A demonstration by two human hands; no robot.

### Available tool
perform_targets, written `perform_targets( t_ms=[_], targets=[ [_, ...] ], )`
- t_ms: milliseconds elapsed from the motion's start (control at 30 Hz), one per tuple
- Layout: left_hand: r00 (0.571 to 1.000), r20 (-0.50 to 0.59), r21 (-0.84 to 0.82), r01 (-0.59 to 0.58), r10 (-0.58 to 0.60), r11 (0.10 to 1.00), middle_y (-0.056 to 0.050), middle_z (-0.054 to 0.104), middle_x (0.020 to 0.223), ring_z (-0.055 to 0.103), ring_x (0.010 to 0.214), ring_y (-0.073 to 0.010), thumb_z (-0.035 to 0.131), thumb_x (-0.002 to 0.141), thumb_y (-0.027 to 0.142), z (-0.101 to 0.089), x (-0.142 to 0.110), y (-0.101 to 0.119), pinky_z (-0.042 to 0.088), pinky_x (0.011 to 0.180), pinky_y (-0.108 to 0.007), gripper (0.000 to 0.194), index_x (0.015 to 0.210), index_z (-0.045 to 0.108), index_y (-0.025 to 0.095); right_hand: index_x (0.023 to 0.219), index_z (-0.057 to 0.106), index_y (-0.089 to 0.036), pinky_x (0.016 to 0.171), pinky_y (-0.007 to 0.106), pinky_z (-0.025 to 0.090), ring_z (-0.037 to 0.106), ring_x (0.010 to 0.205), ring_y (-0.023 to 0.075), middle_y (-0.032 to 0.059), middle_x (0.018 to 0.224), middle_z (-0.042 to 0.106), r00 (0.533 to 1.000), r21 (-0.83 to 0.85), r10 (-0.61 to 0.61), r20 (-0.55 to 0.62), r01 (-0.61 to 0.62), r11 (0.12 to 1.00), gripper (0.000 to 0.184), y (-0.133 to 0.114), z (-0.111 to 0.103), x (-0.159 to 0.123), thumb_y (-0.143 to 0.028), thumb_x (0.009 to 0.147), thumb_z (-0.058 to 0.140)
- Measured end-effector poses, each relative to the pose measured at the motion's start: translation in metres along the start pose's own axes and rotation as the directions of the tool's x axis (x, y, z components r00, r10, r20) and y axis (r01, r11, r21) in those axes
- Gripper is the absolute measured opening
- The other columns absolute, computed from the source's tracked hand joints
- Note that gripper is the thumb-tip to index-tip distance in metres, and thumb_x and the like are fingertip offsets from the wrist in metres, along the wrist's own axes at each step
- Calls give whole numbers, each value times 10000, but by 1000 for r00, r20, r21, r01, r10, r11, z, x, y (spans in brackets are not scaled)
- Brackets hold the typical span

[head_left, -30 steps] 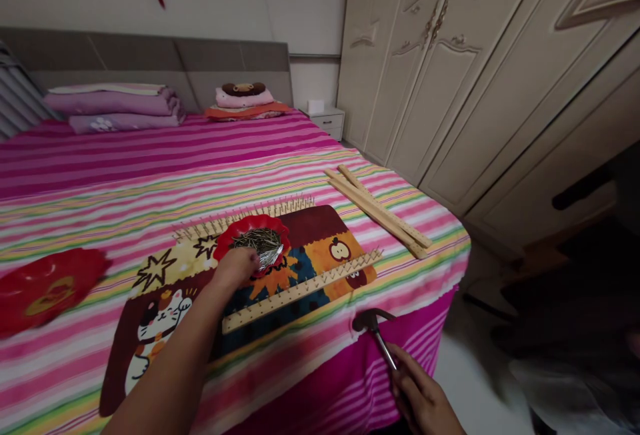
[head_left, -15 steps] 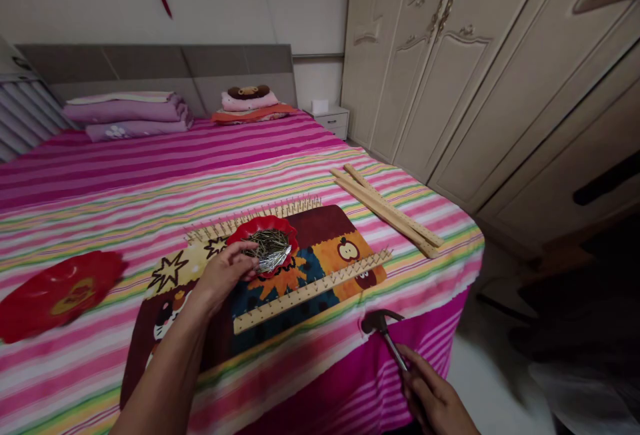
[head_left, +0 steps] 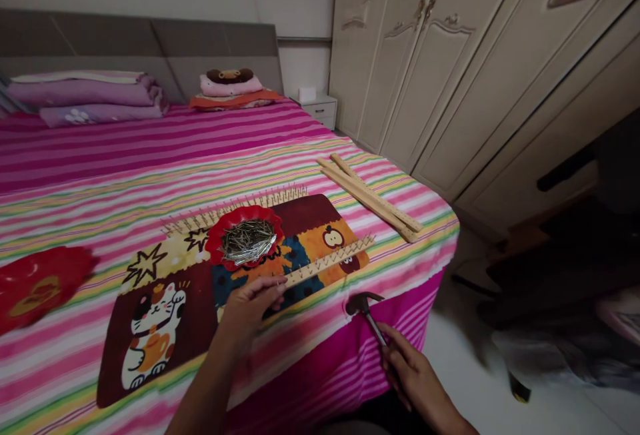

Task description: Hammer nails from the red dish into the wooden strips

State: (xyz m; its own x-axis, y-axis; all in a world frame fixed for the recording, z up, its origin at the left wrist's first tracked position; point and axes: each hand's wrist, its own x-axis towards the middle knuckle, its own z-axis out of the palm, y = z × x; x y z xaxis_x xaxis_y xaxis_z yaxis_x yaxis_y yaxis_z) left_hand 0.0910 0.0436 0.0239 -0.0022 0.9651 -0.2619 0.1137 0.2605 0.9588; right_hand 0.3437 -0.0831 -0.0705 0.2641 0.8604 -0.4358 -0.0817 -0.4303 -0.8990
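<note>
My right hand [head_left: 407,365] grips a claw hammer [head_left: 373,322] by its handle, the head over the bed's near edge. My left hand [head_left: 257,295] is pinched at the near-left end of a wooden strip [head_left: 320,267] with a row of nails standing up in it. Between its fingertips is what looks like a nail, mostly hidden. Behind that hand, a red scalloped bowl [head_left: 213,252] holds a heap of loose nails [head_left: 250,238]. The strip and bowl lie on a patterned mat [head_left: 203,295] with a cat picture.
Behind the bowl lie nail-studded strips [head_left: 227,210]. Two more wooden strips [head_left: 373,198] cross at the right of the striped bed [head_left: 280,165]. A red dish [head_left: 45,282] is at the left. Folded bedding [head_left: 100,98] sits by the headboard, and a wardrobe [head_left: 380,55] stands at the right.
My left hand has left the nail bowl and moved nearer and right, to the strip's near end. My right hand still holds the hammer. The view has shifted somewhat.
</note>
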Motion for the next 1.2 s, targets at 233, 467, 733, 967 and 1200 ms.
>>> perform_targets(
  t_ms=[233,467,733,967,1200],
  targets=[
    [979,-199,70,-38,52,997,-20,690,745,652,657,-155,611,639,432,27,9,-31,539,623,-270,371,901,699,186,1249,447,-159,264,157,193,296,270,43,-106,509,444,998,-43,6,62,-3,999,538,-4,-3,-1,-406,772,469],
    [968,-235,98,-62,84,993,-29,691,839,643,669,-139,581,678,414,34,15,-47,540,631,-258,313,862,696,188,1250,448,-147,272,154,189,281,280,58,-136,445,347,998,-33,18,63,-16,999,553,-7,-2,-2,-408,764,485],
    [970,-234,122,-30,58,992,-38,686,877,633,669,-138,568,691,410,37,18,-47,544,636,-274,324,889,687,183,1248,464,-141,274,155,160,248,281,61,-144,414,298,999,-31,1,43,1,1000,599,0,-2,-1,-463,744,491],
    [964,-257,131,-39,72,991,-39,687,867,632,657,-133,563,683,419,36,15,-45,543,630,-267,333,874,688,177,1262,442,-127,269,151,155,236,274,58,-152,388,288,999,-42,9,42,-8,999,607,-1,-1,-1,-454,752,482],
    [959,-278,62,-40,56,997,-21,679,744,622,603,-137,592,647,413,38,17,-49,534,571,-274,313,824,692,176,1256,444,-128,258,158,178,268,276,65,-147,399,322,998,-52,33,55,-31,998,626,-8,-2,-2,-448,722,513]
  ],
)
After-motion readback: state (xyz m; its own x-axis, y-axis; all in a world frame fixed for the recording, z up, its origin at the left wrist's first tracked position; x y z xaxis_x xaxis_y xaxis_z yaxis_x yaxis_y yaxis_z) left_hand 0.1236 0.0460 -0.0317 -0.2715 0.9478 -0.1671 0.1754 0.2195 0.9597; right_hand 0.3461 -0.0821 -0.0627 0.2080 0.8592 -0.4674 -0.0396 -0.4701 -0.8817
